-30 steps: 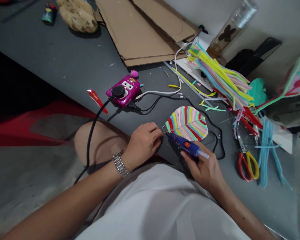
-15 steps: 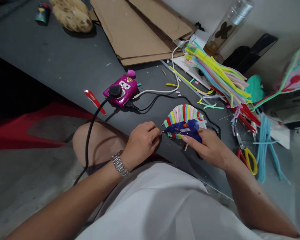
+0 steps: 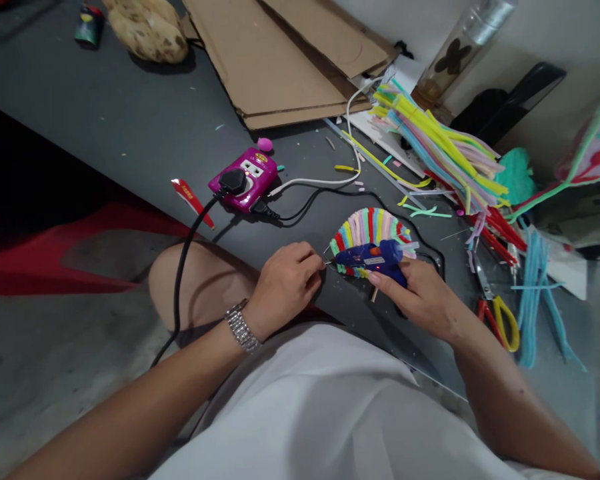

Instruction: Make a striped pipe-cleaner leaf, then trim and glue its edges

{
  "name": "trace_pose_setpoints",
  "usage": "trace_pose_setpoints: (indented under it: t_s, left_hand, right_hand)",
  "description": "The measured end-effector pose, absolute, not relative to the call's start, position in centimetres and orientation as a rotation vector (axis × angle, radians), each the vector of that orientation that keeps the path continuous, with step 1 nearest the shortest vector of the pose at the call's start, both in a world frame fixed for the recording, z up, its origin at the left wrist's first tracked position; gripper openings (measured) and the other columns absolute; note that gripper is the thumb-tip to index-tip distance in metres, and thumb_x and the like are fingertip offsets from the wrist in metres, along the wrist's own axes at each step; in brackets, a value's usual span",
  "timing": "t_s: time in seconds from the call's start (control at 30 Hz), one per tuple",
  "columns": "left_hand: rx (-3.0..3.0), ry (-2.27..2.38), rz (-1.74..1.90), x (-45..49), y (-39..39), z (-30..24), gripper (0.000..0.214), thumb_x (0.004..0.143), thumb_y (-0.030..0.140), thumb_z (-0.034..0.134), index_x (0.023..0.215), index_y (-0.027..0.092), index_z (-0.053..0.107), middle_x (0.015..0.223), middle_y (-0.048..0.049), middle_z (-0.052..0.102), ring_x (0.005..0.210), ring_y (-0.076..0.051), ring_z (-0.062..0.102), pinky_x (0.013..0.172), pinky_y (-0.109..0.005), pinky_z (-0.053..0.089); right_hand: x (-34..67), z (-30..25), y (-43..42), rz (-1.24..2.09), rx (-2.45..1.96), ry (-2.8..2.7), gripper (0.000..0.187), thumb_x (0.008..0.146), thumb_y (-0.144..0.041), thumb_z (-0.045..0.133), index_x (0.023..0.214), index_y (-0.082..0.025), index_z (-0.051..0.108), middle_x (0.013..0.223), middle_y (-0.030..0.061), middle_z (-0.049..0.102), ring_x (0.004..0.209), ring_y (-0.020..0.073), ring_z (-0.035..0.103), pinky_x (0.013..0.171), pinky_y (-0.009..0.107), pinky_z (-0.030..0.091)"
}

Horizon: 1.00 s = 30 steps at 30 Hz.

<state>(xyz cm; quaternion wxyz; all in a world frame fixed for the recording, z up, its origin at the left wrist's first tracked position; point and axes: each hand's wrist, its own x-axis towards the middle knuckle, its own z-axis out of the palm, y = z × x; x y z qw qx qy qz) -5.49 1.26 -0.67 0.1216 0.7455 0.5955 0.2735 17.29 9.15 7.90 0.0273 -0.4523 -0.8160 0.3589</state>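
A leaf-shaped piece point(image 3: 367, 227) made of striped coloured pipe cleaners lies on the dark table point(image 3: 130, 120). My right hand point(image 3: 420, 293) is closed around a blue hot glue gun point(image 3: 373, 257), held level with its nozzle pointing left at the leaf's near tip. My left hand point(image 3: 287, 283), a metal watch on its wrist, pinches the thin wire stem at that same tip, fingers closed. The gun covers the leaf's near edge.
A magenta power strip point(image 3: 245, 179) with black and white cables sits left of the leaf. Cardboard sheets point(image 3: 285, 60) lie at the back. A bundle of pipe cleaners point(image 3: 440, 150), red-and-yellow scissors point(image 3: 500, 320) and blue pipe cleaners point(image 3: 535, 293) are at the right.
My right hand turned the glue gun from slanting below the leaf to level across its near edge, nozzle at the tip. My left hand stayed pinched on the stem.
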Motion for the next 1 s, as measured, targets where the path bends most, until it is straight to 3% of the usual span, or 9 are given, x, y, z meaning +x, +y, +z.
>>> trace_pose_setpoints:
  t_s: [0.27,0.43,0.87,1.0]
  left_hand:
    - [2.182,1.725,0.813,-5.46,1.26,-0.81,0.014,0.091,0.010,0.056,0.085,0.017,0.066,0.086,-0.0059,0.062,0.079,-0.021,0.054,0.071,-0.033,0.043]
    - [2.187,1.724,0.805,-5.51,1.27,-0.76,0.013,0.090,0.009,0.057,0.086,0.017,0.067,0.086,-0.0060,0.062,0.080,-0.021,0.054,0.071,-0.033,0.043]
    - [2.159,1.705,0.812,-5.58,1.16,-0.78,0.014,0.091,0.010,0.055,0.090,0.017,0.067,0.089,-0.0068,0.063,0.082,-0.021,0.056,0.073,-0.033,0.047]
    - [2.174,1.678,0.946,-5.65,1.09,-1.14,0.014,0.091,0.008,0.055,0.091,0.017,0.066,0.110,-0.0123,0.066,0.096,-0.023,0.058,0.080,-0.037,0.050]
  right_hand:
    - [17.34,7.56,9.10,1.134,-1.376,-2.529,0.032,0.099,-0.046,0.055,0.108,-0.021,0.072,0.099,0.0060,0.077,0.090,0.0227,0.069,0.084,0.033,0.050]
    - [17.47,7.44,8.96,1.138,-1.418,-2.522,0.035,0.098,-0.052,0.054,0.096,-0.021,0.071,0.089,0.0063,0.075,0.087,0.0240,0.069,0.084,0.035,0.051]
    - [17.27,7.40,8.37,1.026,-1.484,-2.540,0.041,0.097,-0.057,0.051,0.081,-0.021,0.062,0.071,0.0028,0.064,0.063,0.0173,0.052,0.061,0.031,0.039]
    - [17.25,7.40,8.28,1.004,-1.484,-2.538,0.040,0.096,-0.056,0.051,0.078,-0.021,0.059,0.069,0.0019,0.062,0.061,0.0161,0.050,0.059,0.030,0.037]
